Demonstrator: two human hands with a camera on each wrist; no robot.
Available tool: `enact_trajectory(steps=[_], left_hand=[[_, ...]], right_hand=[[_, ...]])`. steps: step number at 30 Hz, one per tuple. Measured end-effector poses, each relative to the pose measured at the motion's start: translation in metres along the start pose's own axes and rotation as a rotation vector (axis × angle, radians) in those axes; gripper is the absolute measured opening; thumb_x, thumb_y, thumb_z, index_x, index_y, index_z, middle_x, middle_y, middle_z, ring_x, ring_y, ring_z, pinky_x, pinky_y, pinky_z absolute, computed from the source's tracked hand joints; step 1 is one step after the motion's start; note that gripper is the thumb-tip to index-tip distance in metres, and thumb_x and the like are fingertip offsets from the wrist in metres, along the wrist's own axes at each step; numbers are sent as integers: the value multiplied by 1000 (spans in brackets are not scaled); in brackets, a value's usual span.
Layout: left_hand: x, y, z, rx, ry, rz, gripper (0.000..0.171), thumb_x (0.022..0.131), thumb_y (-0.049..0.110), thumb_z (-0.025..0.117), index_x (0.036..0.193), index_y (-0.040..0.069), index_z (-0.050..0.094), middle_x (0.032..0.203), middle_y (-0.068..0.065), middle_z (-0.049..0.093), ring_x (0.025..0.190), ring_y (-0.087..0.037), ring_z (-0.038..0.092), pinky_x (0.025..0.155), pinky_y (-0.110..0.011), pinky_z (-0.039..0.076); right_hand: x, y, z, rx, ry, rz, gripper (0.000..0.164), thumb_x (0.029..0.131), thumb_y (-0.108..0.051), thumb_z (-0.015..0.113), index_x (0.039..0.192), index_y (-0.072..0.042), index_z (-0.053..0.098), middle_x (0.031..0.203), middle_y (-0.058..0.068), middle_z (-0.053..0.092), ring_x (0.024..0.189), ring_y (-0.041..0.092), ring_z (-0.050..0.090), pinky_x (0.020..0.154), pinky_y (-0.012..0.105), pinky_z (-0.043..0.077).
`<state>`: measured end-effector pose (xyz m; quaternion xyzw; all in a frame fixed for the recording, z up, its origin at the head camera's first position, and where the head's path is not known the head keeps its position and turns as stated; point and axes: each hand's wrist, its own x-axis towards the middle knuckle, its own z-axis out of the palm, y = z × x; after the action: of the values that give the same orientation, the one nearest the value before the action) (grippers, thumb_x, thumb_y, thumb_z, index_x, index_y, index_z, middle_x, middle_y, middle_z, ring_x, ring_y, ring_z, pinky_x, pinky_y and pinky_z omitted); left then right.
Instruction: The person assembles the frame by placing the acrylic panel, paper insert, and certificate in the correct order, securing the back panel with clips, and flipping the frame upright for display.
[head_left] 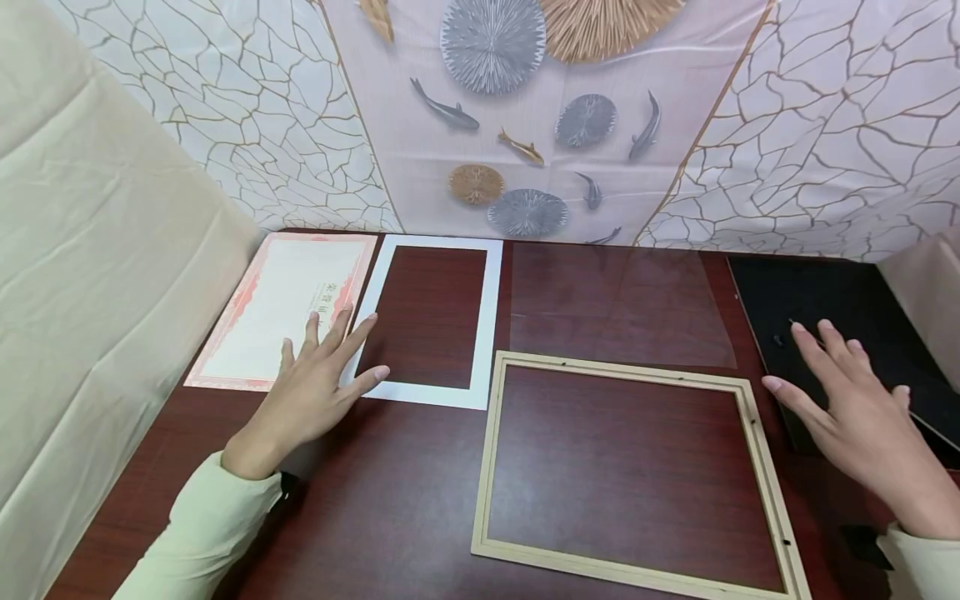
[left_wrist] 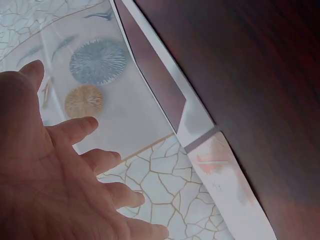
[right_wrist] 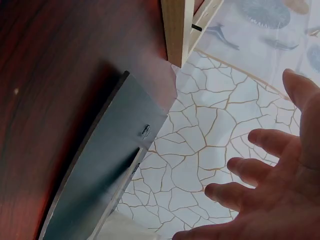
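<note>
My left hand point(head_left: 311, 387), fingers spread, hovers over the near edges of a certificate point(head_left: 273, 308) with a pink border and a white mat frame point(head_left: 480, 333). The left wrist view shows its palm with nothing in it. Over at the right, my right hand point(head_left: 862, 408) is held with spread fingers above a black backing board point(head_left: 847, 308), and it too holds nothing. Between the hands lies a light wooden picture frame point(head_left: 626, 365), with small dark fasteners along its edges. Behind it a clear sheet point(head_left: 615, 304) lies flat. The backing board's small metal hanger point(right_wrist: 145, 131) shows in the right wrist view.
Everything lies on a dark reddish-brown table point(head_left: 375, 500). A patterned cloth point(head_left: 525, 125) with fish and round leaf shapes hangs behind its far edge. Beige cloth point(head_left: 97, 292) bounds the left side, and another piece point(head_left: 926, 292) lies at the right beside the backing board.
</note>
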<state>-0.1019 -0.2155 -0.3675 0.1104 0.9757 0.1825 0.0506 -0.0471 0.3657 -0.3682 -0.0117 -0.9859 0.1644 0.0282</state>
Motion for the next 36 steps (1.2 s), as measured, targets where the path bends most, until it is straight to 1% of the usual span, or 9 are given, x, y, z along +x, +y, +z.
enact_trajectory(steps=[7,12,17,19,22,24,26,30,36], left_hand=[[2,6,-1,-96,-13,32,71,106,56,51,168,32,25,177,-13,14,160,-54,-2,118,-83,3],[6,9,0,-234,-37,86,64,110,49,48,167,29,28,177,-12,14,159,-54,-1,120,-80,1],[11,15,-1,-432,-61,118,56,112,46,43,165,36,30,176,0,19,164,-32,13,129,-64,13],[13,18,-2,-493,-72,123,53,113,48,38,164,39,30,174,6,23,163,-22,20,130,-57,19],[18,24,-4,-573,-103,129,51,113,52,33,163,42,31,172,12,29,161,-14,24,130,-54,21],[21,27,-4,-625,-121,139,51,113,52,31,163,40,33,170,11,33,160,-15,27,131,-53,21],[25,31,-3,-699,-148,149,51,114,50,30,163,37,33,170,7,35,160,-19,29,131,-52,21],[35,37,0,-851,-216,153,53,115,47,27,165,29,33,170,-4,35,157,-33,35,130,-53,25],[56,49,8,-1013,-257,50,57,113,52,30,162,24,41,167,-12,42,148,-37,49,122,-51,40]], right_hand=[[3,-4,0,55,-27,-43,78,111,-40,51,168,-5,11,172,30,1,157,56,-2,116,82,4],[6,-9,-2,82,-22,-78,74,111,-36,52,167,-4,17,173,28,10,157,55,10,121,76,9],[8,-14,-3,104,13,-79,67,111,-34,53,166,-7,26,170,28,22,153,56,24,120,74,17],[8,-16,-5,105,23,-69,65,110,-33,54,165,-8,30,167,29,28,145,60,36,113,76,28],[10,-18,-8,103,24,-47,62,109,-33,56,163,-9,36,160,34,37,127,67,50,97,77,40],[11,-20,-9,105,25,-39,60,109,-31,58,161,-9,40,155,38,42,116,69,56,86,76,45],[13,-22,-11,110,21,-31,59,108,-31,59,160,-8,43,150,40,46,113,66,60,84,74,45],[17,-24,-13,131,7,-5,57,108,-33,58,158,-9,46,147,40,50,117,60,58,87,71,43],[27,-25,-14,202,-66,76,61,110,-45,48,160,-9,43,152,36,49,129,59,52,92,70,43]])
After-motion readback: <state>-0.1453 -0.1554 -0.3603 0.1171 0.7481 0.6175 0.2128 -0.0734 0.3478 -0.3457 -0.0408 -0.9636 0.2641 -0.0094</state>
